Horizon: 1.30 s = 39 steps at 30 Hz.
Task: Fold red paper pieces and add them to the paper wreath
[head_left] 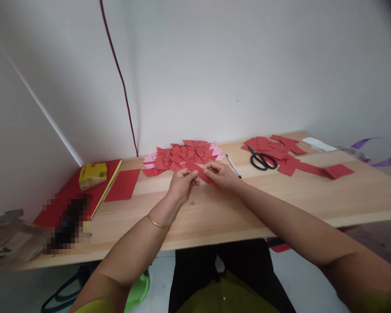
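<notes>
A small strip of red paper point(201, 172) is held between my two hands, just above the table. My left hand point(182, 183) pinches its left end between thumb and fingers. On the other end, my right hand point(222, 174) has its thumb and fingers closed too. Right behind the hands lies a heap of folded red paper pieces point(182, 154), with folded pink pieces point(217, 150) at both its sides. A white pen point(233, 166) rests to the right of the heap, close to my right hand.
Black-handled scissors point(263, 161) lie partly on loose red paper pieces point(263, 145) at the right. A red sheet point(123, 184) lies left, beside a yellow packet point(93, 175) on larger red paper. A white strip point(318, 144) sits far right. The wall borders the wooden table point(215, 217).
</notes>
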Tool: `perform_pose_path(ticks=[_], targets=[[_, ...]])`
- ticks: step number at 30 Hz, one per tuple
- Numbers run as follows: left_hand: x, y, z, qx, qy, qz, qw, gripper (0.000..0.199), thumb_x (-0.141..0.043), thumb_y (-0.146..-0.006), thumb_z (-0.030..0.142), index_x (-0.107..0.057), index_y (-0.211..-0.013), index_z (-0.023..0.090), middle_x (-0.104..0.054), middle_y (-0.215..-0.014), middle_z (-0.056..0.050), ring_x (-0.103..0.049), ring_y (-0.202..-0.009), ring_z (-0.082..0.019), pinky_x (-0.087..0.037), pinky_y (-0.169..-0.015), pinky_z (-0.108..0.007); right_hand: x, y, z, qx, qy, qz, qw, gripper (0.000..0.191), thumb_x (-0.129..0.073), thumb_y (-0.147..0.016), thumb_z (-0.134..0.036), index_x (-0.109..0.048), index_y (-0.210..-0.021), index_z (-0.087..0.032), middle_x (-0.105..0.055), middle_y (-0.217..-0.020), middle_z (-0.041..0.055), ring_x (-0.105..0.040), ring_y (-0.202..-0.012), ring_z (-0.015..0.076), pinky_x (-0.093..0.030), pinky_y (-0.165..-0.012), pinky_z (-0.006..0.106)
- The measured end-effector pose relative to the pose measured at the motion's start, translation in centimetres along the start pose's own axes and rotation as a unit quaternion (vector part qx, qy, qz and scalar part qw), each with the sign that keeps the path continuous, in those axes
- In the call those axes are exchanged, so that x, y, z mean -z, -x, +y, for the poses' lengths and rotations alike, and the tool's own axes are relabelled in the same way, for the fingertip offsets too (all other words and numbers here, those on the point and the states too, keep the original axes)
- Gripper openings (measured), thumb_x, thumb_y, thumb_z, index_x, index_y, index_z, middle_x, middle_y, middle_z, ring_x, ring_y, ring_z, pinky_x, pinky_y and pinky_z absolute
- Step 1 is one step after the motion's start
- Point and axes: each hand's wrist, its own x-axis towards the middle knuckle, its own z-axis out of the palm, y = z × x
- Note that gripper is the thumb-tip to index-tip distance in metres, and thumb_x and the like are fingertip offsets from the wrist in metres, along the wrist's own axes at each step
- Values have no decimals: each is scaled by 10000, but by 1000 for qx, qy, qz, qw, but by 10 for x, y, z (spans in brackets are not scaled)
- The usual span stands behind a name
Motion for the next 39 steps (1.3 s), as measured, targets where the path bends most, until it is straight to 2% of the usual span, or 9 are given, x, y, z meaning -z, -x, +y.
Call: perform_pose_path(ticks=[4, 8, 11, 16, 21, 28, 36, 39], targets=[[-2, 2, 1, -25, -45, -16, 999, 285, -758, -602, 328, -554, -589, 130, -590, -504, -6, -519, -459, -81, -399, -512, -218, 0, 2, -7, 21, 18, 2, 1000, 247, -525, -799, -410, -564, -725, -178, -539, -662, -2, -453, -597, 116, -366, -582, 243], [-3, 3, 3, 18, 36, -49, 998, 323, -739, -637, 404, -562, -671, 136, -585, -529, -2, -565, -486, -118, -443, -527, -253, 4, 3, -13, 29, -4, -26, 999, 271, -517, -821, -421, -561, -718, -175, -533, -679, 4, -466, -635, 124, -380, -619, 252], [-5, 4, 5, 36, 64, -52, 996, 350, -718, -662, 447, -570, -729, 138, -591, -566, 1, -568, -490, -117, -455, -537, -263, 6, 3, -12, 23, -30, -27, 999, 274, -519, -828, -424, -561, -723, -174, -528, -685, 2, -473, -647, 127, -387, -630, 255], [-5, 7, 1, -3, -47, -72, 996, 293, -752, -641, 353, -557, -622, 135, -596, -543, -8, -538, -496, -94, -414, -547, -230, 7, 1, -6, 0, -32, 3, 999, 253, -530, -823, -415, -537, -726, -181, -489, -632, -18, -430, -579, 116, -357, -569, 248], [-3, 6, -7, -22, -115, -48, 992, 251, -696, -692, 309, -528, -596, 148, -592, -539, 2, -455, -462, -65, -319, -491, -205, 6, -1, 0, 6, -5, -11, 1000, 245, -529, -827, -397, -552, -719, -179, -533, -662, 0, -461, -601, 122, -373, -577, 251], [-8, 9, -11, 22, -134, -94, 986, 180, -678, -674, 279, -592, -725, 128, -587, -592, 5, -506, -540, -92, -367, -554, -222, 4, 4, 1, 21, -49, -18, 998, 249, -528, -852, -410, -544, -743, -187, -580, -676, 7, -524, -621, 133, -414, -600, 263], [-14, 19, -1, 28, -229, -122, 965, 167, -628, -713, 280, -554, -666, 137, -543, -542, 16, -454, -484, -81, -323, -488, -213, 3, 6, -1, 21, -51, -8, 998, 272, -535, -852, -435, -551, -731, -191, -570, -677, 5, -516, -603, 128, -410, -570, 265], [-13, 18, 0, 32, -229, -123, 965, 172, -636, -709, 280, -552, -662, 138, -543, -542, 19, -451, -472, -77, -327, -477, -210, 5, 4, 1, 21, -47, -4, 999, 282, -540, -846, -449, -552, -731, -191, -569, -678, 4, -513, -607, 129, -405, -565, 260]])
